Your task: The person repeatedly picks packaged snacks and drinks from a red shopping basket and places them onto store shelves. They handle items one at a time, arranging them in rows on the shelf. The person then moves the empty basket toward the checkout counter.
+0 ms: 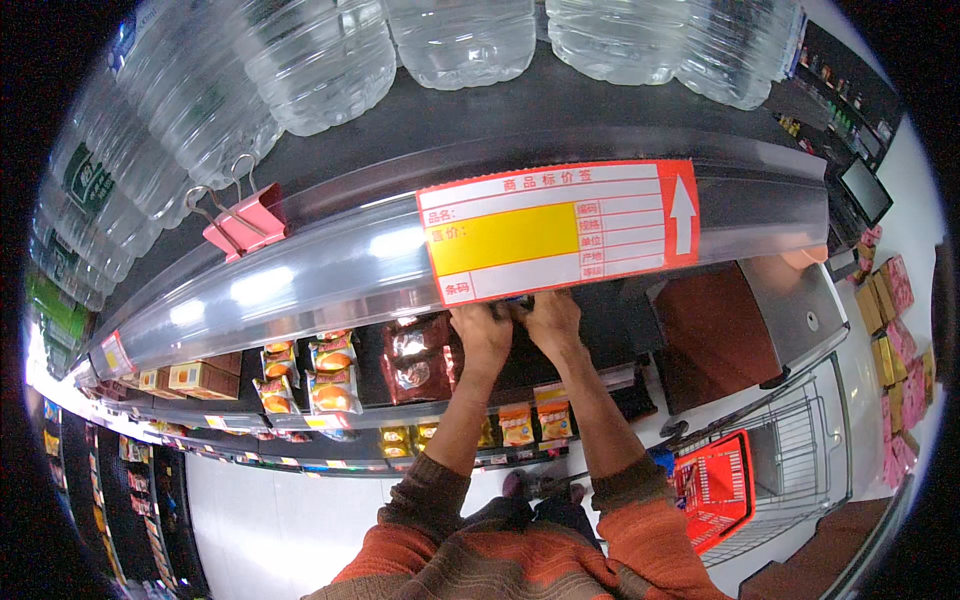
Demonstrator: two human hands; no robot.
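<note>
Both forearms reach forward under the edge of the upper shelf. My left hand [484, 339] and my right hand [553, 324] are close together over the dark lower shelf [611, 326]. A blank price label [510, 244] on the clear plastic shelf strip [330, 259] covers most of their fingers. Something small and dark shows between the hands, but its kind and whether I grip it are unclear. Just left of my left hand stand shiny dark-red packets [420, 360]. Farther left are clear-wrapped packs of bread or cake [332, 375].
Large clear water bottles [465, 45] line the upper shelf. A pink binder clip [247, 225] sits on the strip. Boxes [206, 381] stand at the lower shelf's left. To my right is a wire shopping cart [802, 420] with a red basket [716, 487], near a brown-sided counter [709, 330].
</note>
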